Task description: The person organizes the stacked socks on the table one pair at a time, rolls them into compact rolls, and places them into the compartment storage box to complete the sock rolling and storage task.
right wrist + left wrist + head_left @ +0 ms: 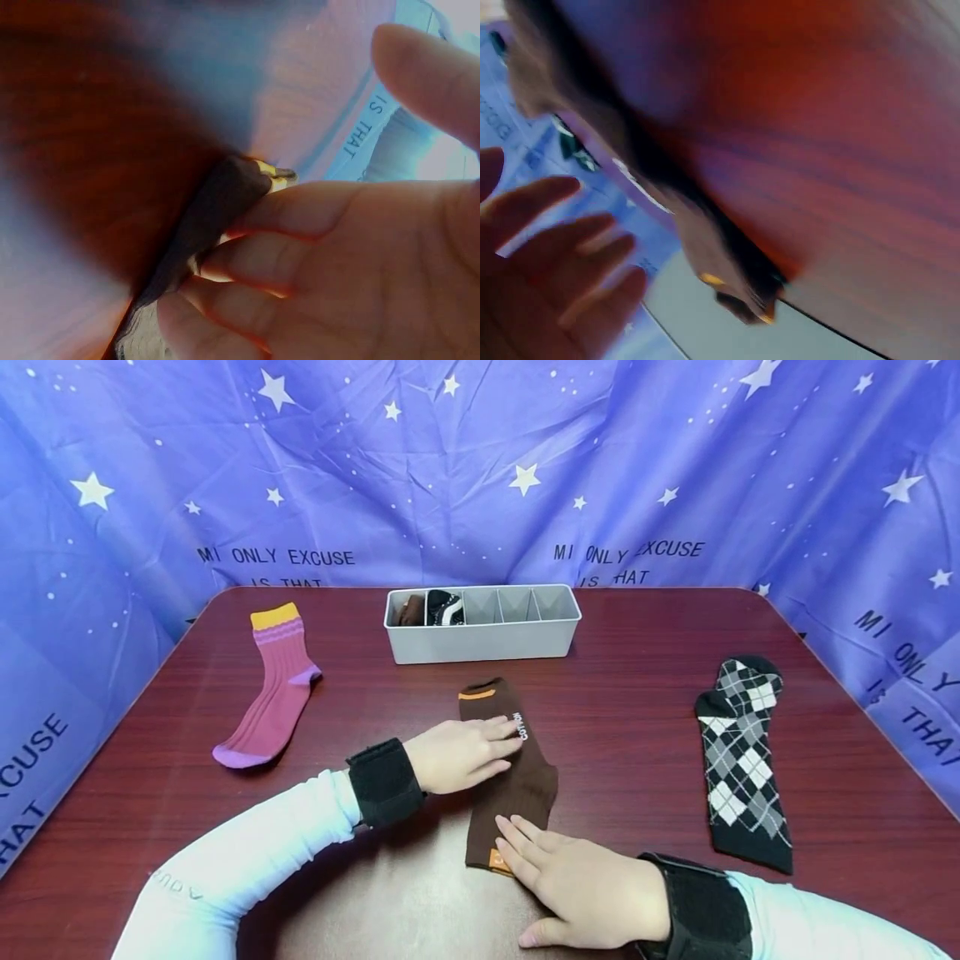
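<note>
A brown sock (517, 789) lies lengthwise in the middle of the table, with an orange stripe at the toe and an orange patch on the cuff. Across its foot, near the white lettering, my left hand (461, 755) lies with fingers extended. My right hand (588, 887) reaches in from the lower right, its straight fingertips at the cuff beside the orange patch. In the left wrist view the fingers (592, 232) are spread near the blurred sock (705, 236). Seen from the right wrist, the fingers (262, 259) overlap the dark sock (214, 206).
Behind the sock stands a grey divided box (483, 642); its two left compartments hold a brown item (411, 611) and a black-and-white item (446, 608). A pink sock (277, 693) with yellow cuff lies left, a black-and-white argyle sock (746, 768) right. A starry blue curtain (480, 468) hangs behind.
</note>
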`<state>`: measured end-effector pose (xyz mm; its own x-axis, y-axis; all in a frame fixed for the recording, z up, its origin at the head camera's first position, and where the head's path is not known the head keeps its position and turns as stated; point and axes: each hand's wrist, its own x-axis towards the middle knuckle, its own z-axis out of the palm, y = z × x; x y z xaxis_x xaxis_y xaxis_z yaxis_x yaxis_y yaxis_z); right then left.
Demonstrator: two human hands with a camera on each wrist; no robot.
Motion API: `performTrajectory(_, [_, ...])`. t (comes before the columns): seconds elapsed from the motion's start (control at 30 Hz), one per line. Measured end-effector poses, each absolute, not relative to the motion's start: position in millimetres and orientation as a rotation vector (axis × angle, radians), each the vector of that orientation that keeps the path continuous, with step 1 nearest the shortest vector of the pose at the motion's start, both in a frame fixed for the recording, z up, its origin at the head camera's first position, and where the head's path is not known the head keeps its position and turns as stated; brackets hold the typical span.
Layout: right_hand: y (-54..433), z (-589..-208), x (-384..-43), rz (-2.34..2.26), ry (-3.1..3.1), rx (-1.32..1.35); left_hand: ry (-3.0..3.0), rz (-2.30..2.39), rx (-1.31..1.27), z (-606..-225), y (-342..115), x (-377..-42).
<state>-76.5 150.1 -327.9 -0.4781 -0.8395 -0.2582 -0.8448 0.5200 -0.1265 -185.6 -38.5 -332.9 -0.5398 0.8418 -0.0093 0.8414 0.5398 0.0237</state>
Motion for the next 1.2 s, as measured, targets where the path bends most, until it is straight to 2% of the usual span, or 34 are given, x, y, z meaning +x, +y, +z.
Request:
performTrajectory(0.2, [149.9,-333.5,-71.3,0.029,2.484,-1.522,2.777,-0.029,1.08,-334.0,-44.3,-203.4])
performTrajectory(0.5, [146.9,-333.7,-74.4,0.053,2.487,-1.592,2.751,-0.122,0.89,-330.3,-45.7,-229.9])
performTrajectory(0.73, [147.0,-332.5,-77.8,0.01,2.476,-1.571,2.75,-0.1,0.906,-333.1,-47.3,-235.4])
performTrajectory(0.9, [145.9,-327.7,-85.2,-0.103,2.477,-1.566,2.868,-0.025,1.156,-330.5,-54.8,-218.7])
performTrajectory(1.1, [147.7,-318.2,-100.5,-0.424,2.696,-1.672,2.951,0.38,1.747,-317.3,-67.1,-168.7])
performTrajectory(1.2, [147.9,-317.2,-106.3,-0.536,2.72,-1.68,2.826,0.432,1.877,-317.3,-69.1,-145.6])
